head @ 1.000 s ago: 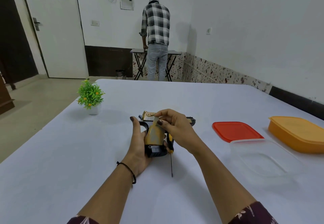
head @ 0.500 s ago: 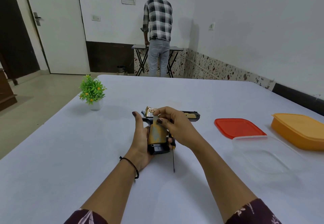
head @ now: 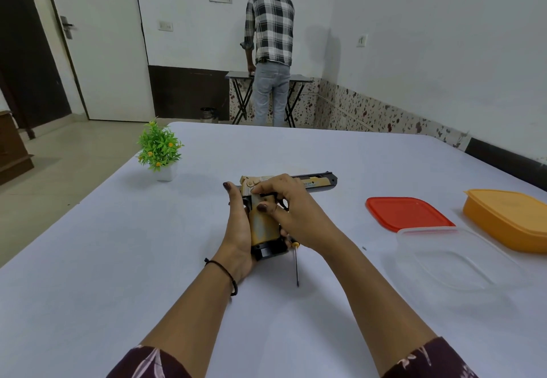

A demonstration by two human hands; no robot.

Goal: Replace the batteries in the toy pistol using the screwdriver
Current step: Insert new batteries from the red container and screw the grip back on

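- Found pistol (head: 264, 229) at mid-table, held butt toward the wearer, barrel pointing right and away.
- Saw left hand (head: 238, 231) wrapped round the grip from the left, one digit straight up beside it.
- Saw right hand (head: 296, 215) pinching the top of the grip: thumb on the tan side, forefinger just above, near the hammer end.
- Spotted screwdriver (head: 296, 268) under the right palm, shaft toward the wearer. Could not tell whether gripped by the lower fingers or lying on the table (head: 118, 259).
- Noted dark speck (head: 364, 248) on the cloth right of the screwdriver. Possibly a screw, too small to tell.
- Saw no batteries.
- Judged step: working by finger at the battery cover (head: 262, 221), taken to be the tan side of the grip. Could not tell whether coming off or going on. Screwdriver on no screw.
- Judged next move to call for a steady left-hand hold, an even pull or press along the cover edge rather than prying at one corner, and the screwdriver kept out of the way until needed.
- Logged to the right, well apart from the pistol: red lid (head: 405, 213), clear tub (head: 453, 256), orange box (head: 509, 218).
- Logged plant (head: 158, 148) at far left and a person (head: 270, 52) at the back, facing away.
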